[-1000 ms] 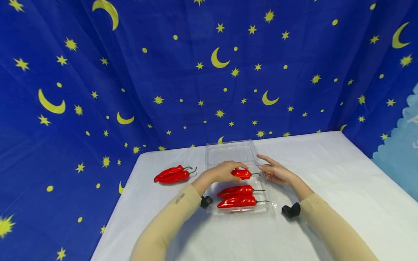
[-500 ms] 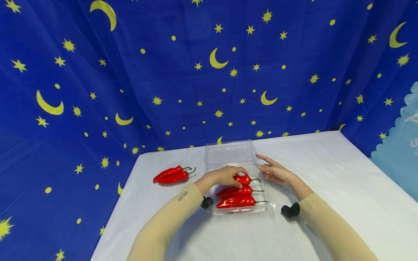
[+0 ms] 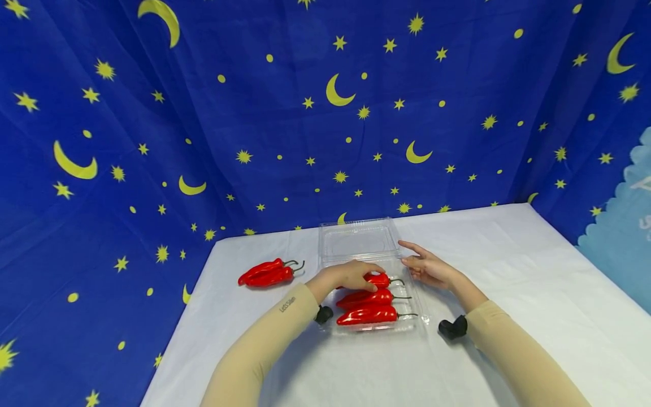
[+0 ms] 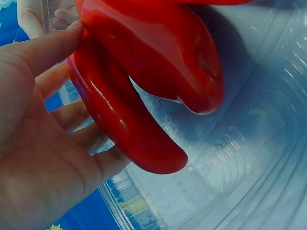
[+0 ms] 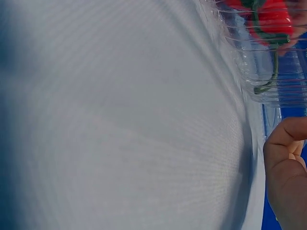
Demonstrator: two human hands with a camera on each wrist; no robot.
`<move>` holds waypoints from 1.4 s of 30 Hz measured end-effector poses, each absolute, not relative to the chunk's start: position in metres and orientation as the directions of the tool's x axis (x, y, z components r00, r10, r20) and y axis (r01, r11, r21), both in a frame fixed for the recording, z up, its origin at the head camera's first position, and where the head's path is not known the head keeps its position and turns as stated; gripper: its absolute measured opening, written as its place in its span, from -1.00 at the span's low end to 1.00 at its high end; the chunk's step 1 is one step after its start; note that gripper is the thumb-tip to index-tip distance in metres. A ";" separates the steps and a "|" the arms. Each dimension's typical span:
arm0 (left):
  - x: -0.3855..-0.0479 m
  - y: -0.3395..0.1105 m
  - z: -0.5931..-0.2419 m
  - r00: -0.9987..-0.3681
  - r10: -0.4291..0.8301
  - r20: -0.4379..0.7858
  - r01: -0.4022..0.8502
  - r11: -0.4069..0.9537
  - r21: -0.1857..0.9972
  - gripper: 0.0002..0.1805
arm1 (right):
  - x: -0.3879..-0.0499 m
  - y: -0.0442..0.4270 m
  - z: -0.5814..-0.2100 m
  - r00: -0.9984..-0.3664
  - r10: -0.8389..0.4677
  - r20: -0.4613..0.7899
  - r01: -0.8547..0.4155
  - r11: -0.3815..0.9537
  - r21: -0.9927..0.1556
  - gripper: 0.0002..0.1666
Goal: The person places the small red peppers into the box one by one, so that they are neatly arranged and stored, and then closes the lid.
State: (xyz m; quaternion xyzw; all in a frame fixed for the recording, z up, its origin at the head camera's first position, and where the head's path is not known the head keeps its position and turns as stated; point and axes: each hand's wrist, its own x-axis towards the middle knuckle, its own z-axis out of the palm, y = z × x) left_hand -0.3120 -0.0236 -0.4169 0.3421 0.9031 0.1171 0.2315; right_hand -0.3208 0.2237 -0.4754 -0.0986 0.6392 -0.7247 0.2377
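Note:
My left hand [image 3: 351, 275] is over the far part of a clear plastic clamshell box [image 3: 411, 323], its thumb and fingers around a red pepper [image 3: 380, 279]. In the left wrist view that pepper [image 4: 115, 115] lies between thumb and fingers, its tip pointing away from the palm. A second red pepper [image 3: 367, 298] lies directly beside it, and a third red pepper [image 3: 368, 315] is nearest the box's front wall. All their green stems point right. At the box's right side my right hand [image 3: 429, 271] has its index finger extended; whether it touches the rim I cannot tell.
Two more red peppers [image 3: 267, 274] lie together on the white tablecloth [image 3: 473, 249], left of the box. The clear lid [image 3: 360, 238] is folded back flat behind the base. A blue curtain [image 3: 285, 113] with moons and stars hangs behind the table.
My left hand has come slightly nearer with its pepper, which now sits close against the middle one. The right hand has stayed in place.

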 end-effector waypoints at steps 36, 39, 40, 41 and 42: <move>-0.301 -0.105 -0.318 -0.773 0.620 0.133 0.489 0.449 0.748 -0.40 | -0.319 0.223 -0.475 -0.860 -0.489 -0.143 0.206 -0.076 -0.976 -0.17; -0.301 -0.126 -0.320 -0.810 0.561 0.170 0.463 0.434 0.772 -0.39 | -0.319 0.223 -0.475 -0.859 -0.492 -0.139 0.203 -0.079 -0.976 -0.18; -0.301 -0.133 -0.323 -0.822 0.544 0.168 0.449 0.437 0.780 -0.38 | -0.319 0.224 -0.475 -0.860 -0.491 -0.140 0.202 -0.077 -0.976 -0.18; -0.301 -0.140 -0.326 -0.832 0.530 0.164 0.436 0.440 0.785 -0.37 | -0.319 0.224 -0.475 -0.861 -0.488 -0.143 0.203 -0.072 -0.977 -0.19; -0.297 -0.145 -0.326 -0.841 0.519 0.153 0.420 0.449 0.789 -0.38 | -0.318 0.225 -0.475 -0.861 -0.487 -0.144 0.202 -0.068 -0.977 -0.18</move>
